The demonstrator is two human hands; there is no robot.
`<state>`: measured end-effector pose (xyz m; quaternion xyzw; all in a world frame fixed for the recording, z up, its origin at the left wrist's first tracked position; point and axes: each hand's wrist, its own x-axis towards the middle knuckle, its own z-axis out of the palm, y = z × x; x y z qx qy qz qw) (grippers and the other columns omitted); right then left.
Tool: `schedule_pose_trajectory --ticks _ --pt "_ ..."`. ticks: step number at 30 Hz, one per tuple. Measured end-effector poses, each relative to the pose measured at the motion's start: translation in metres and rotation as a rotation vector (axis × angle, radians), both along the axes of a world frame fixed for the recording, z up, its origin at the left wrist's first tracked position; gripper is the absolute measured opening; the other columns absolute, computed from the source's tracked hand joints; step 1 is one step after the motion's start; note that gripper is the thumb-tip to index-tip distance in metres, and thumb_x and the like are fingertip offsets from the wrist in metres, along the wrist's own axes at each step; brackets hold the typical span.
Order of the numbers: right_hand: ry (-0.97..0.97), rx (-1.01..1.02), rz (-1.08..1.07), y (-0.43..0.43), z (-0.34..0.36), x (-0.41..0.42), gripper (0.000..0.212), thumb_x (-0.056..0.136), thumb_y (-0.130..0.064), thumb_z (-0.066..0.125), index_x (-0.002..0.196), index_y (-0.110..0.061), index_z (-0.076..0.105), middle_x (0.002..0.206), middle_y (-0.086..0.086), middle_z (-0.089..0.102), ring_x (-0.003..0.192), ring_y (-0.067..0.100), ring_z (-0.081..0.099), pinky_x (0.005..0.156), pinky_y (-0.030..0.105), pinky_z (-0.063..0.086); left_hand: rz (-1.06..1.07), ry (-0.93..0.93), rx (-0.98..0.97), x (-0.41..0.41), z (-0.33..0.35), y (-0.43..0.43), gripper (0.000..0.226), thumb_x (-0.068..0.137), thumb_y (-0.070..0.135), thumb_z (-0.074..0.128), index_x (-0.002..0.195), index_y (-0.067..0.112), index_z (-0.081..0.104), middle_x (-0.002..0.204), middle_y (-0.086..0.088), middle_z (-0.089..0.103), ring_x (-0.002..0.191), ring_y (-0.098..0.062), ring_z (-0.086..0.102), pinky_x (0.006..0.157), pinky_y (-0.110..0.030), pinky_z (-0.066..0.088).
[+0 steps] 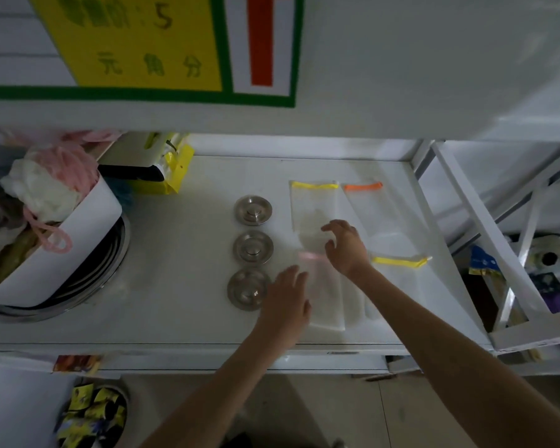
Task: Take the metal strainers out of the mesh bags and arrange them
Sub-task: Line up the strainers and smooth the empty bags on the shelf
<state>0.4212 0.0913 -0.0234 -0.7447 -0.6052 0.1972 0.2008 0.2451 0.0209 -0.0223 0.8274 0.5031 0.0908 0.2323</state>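
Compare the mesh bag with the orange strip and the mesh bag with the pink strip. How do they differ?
The orange-strip bag lies at the back of the shelf, clear of both hands; the pink-strip bag lies near the front, between the left hand and the right hand. The orange strip looks sharp and bright, the pink strip faint and blurred. Both are pale, flat and look empty.
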Motion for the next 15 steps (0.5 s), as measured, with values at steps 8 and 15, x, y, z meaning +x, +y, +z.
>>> schedule_pose_trajectory --ticks 8,15 --pt "-0.217 -0.146 0.305 0.008 -0.013 0.019 0.053 0.094 -0.017 0.043 0.146 -0.017 0.037 0.159 0.005 0.027 0.148 0.023 0.022 0.119 0.039 0.026 -0.135 0.280 0.034 0.045 -0.037 -0.002 0.071 0.083 0.052 0.032 0.139 0.012 0.049 0.146 -0.014 0.048 0.132 -0.030 0.049 0.106 -0.044 0.039" --pt "-0.216 -0.139 0.312 0.007 -0.012 0.016 0.053 0.098 -0.019 0.039 0.149 -0.009 0.030 0.160 0.006 0.025 0.148 0.020 0.022 0.121 0.032 0.021 -0.076 0.244 0.074 0.054 -0.046 -0.009 0.071 0.085 0.053 0.037 0.142 0.012 0.044 0.146 -0.015 0.048 0.135 -0.029 0.046 0.108 -0.048 0.034"
